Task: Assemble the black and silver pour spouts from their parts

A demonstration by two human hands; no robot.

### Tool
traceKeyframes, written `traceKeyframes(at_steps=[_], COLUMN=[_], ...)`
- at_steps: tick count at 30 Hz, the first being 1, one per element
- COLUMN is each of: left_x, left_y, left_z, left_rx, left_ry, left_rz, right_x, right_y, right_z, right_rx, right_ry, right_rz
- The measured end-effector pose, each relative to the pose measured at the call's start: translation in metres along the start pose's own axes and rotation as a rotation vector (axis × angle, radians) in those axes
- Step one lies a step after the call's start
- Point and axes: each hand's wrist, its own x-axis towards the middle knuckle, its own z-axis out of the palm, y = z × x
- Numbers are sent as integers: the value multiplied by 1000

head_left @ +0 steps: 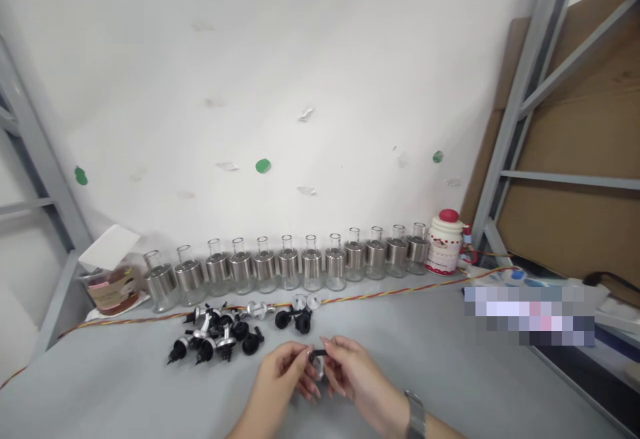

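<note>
My left hand (287, 373) and my right hand (353, 371) meet low over the grey table, both closed on one small black-and-silver bottle stopper (319, 363). Its black end shows between my thumbs and forefingers, with a pale silver round part just below; fingers hide the rest. Beyond my left hand lies a loose pile of similar bottle stoppers (226, 342), with black plugs and silver caps. A smaller cluster of stoppers (303, 322) sits just past my fingertips. Along the wall stands a row of several glass bottles (289, 264) with metal sleeves and open necks.
A twisted red-yellow wire (380, 292) runs across the table before the bottles. A packaged brown jar (114, 290) stands at far left. At right are a white jar with a red lid (445, 244), a blurred-out patch and a metal rack post (510, 132).
</note>
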Motion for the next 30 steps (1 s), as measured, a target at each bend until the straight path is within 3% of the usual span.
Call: traceKeyframes(at_steps=[10, 22, 30], left_x=[1, -2, -3], left_y=[1, -8, -8], left_z=[1, 2, 2], left_rx=[-97, 12, 33], left_ry=[13, -23, -21], left_rz=[-39, 68, 67], right_x=[3, 1, -2], right_y=[2, -1, -2], right_z=[-1, 0, 1], right_rx=[-5, -43, -133], right_ry=[9, 25, 17], right_rz=[7, -4, -9])
